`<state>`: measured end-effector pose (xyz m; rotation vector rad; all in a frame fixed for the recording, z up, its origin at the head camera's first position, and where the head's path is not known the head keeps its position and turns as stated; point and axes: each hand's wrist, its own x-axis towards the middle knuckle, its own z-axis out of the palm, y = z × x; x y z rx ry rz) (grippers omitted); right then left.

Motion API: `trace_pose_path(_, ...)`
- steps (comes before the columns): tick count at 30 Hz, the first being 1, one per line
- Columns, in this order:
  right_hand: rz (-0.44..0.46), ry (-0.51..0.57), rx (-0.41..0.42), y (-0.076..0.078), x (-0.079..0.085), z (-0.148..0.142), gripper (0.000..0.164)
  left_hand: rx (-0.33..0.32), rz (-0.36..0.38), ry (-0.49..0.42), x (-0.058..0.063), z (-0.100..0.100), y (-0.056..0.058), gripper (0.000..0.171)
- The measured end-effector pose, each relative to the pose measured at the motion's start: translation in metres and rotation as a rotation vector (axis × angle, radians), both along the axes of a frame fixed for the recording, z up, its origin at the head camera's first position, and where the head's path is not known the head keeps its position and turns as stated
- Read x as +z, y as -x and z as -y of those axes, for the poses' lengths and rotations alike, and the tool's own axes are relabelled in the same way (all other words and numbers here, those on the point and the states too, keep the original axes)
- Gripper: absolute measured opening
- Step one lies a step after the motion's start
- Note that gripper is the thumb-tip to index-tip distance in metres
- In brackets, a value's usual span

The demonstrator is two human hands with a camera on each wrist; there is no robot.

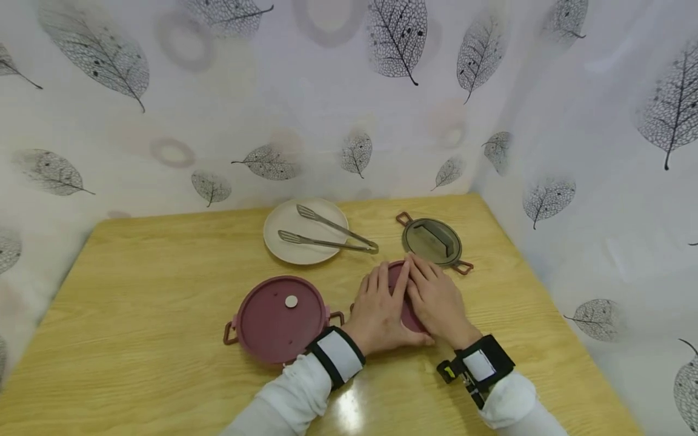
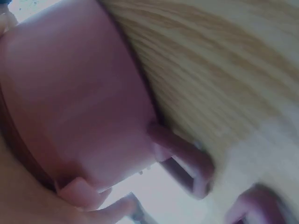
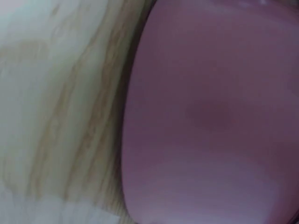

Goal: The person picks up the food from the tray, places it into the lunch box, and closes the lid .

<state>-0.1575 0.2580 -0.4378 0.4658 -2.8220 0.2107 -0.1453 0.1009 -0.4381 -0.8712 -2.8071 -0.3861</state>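
Note:
Both hands lie over a maroon pot (image 1: pixel 411 318) on the table, in the head view. My left hand (image 1: pixel 382 315) rests on its top with fairly straight fingers toward the far side and the thumb toward the near edge. Fingertips meeting the left hand's, my right hand (image 1: pixel 438 300) lies across the right part of the top. Much of the top is hidden under the hands. The left wrist view shows the pot's smooth side (image 2: pixel 88 93) and a loop handle (image 2: pixel 187 158); the right wrist view shows its curved wall (image 3: pixel 210 116).
A larger maroon pot (image 1: pixel 267 324), with a pale round knob on top and two handles, stands left. Behind are a white plate (image 1: pixel 278 251) with metal tongs (image 1: pixel 338 245) across it and a dark lidded pan (image 1: pixel 425 245) with reddish handles. A leaf-patterned curtain (image 1: pixel 316 109) borders the table.

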Motion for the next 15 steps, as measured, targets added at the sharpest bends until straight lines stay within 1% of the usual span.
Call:
trace_pose_path(1,-0.001,-0.007,-0.002,0.000,-0.001,0.000,0.049,0.004,-0.001,0.001,0.001,0.000,0.000,0.137)
trace_pose_path(4,0.000,0.038,-0.031,-0.001,-0.002,-0.001,0.048,0.003,0.001,0.003,0.004,-0.004,0.000,0.140)
trace_pose_path(8,0.013,0.072,-0.052,-0.003,0.000,-0.004,0.047,-0.031,0.026,0.014,0.006,-0.011,0.002,0.136)
trace_pose_path(10,0.016,0.108,-0.035,-0.004,0.000,-0.007,0.046,-0.034,0.040,0.022,0.005,-0.013,0.003,0.134)
trace_pose_path(13,0.029,0.182,-0.004,-0.004,0.000,-0.010,0.044,-0.009,0.063,0.047,0.004,-0.013,0.003,0.134)
trace_pose_path(15,0.048,0.189,0.015,-0.003,-0.002,-0.012,0.046,-0.006,0.084,0.056,0.004,-0.012,0.003,0.134)
